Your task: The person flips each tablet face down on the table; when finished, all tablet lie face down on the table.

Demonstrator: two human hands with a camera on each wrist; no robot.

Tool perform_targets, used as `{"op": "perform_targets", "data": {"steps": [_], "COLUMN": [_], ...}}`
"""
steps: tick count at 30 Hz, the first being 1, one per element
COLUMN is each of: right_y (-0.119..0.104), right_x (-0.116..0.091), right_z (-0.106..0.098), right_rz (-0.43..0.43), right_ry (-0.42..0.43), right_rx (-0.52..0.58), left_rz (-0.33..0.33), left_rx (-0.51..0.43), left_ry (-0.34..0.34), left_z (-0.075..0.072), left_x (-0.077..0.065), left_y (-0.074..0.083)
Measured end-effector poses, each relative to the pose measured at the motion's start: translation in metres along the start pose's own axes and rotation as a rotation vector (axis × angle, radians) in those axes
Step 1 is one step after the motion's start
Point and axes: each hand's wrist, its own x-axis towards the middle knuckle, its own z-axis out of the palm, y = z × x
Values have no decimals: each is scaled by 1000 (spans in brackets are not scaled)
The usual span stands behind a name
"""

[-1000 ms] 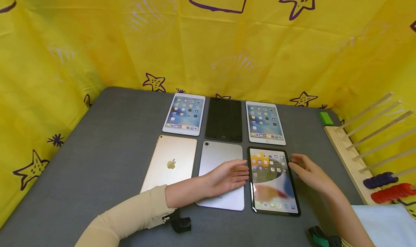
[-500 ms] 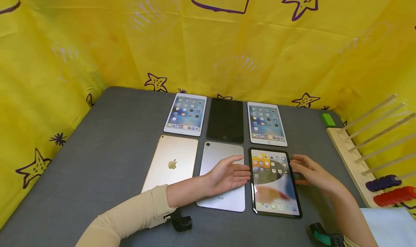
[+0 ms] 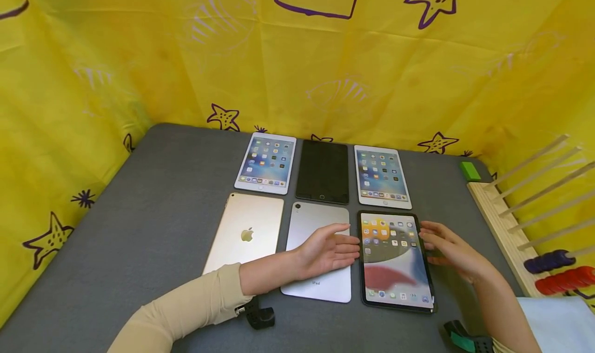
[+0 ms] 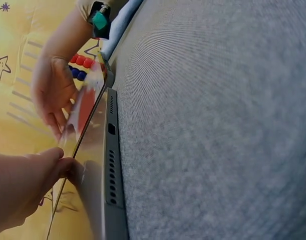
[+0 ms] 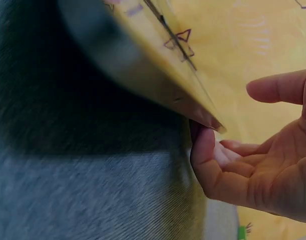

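A black-framed tablet (image 3: 392, 260) with a lit screen lies at the front right of two rows of tablets. Its right side is tilted up off the table. My right hand (image 3: 451, 247) has its fingertips beneath that raised edge; in the right wrist view, one bent finger (image 5: 205, 150) meets the tablet's corner (image 5: 208, 120), with the thumb (image 5: 278, 87) apart from it. My left hand (image 3: 327, 252) lies palm up over the silver tablet (image 3: 316, 291), fingers extended and fingertips right at the black-framed tablet's left edge.
Behind are two white tablets (image 3: 266, 162) with lit screens and a dark one (image 3: 322, 172) between them. A gold tablet (image 3: 244, 229) lies face down at left. Right: a wooden bead frame (image 3: 499, 229), a green block (image 3: 470, 171), light blue cloth (image 3: 553, 322). Yellow fabric (image 3: 297, 74) hangs around the grey table.
The black-framed tablet's right side has risen, and the reflection on its screen has shifted. My right fingers have slipped under that edge. My left hand has barely moved.
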Motion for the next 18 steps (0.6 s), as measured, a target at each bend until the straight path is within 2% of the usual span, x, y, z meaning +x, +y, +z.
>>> {"op": "perform_targets", "data": {"steps": [3,11,18], "right_y": [-4,-28,-46], "right_x": [0,-6,-6], "right_z": [-2,-9,-8], "right_rz": [-13,-100,-145], "right_ry": [3,33,56], "right_rx": [-21,-162,-182], "left_rz": [6,8,3], "left_rx": [1,-11,-20], "left_ry": [-4,-14,-17], "left_z": [0,2,3], "left_x": [1,4,6], "left_y": [0,-2,-2]}}
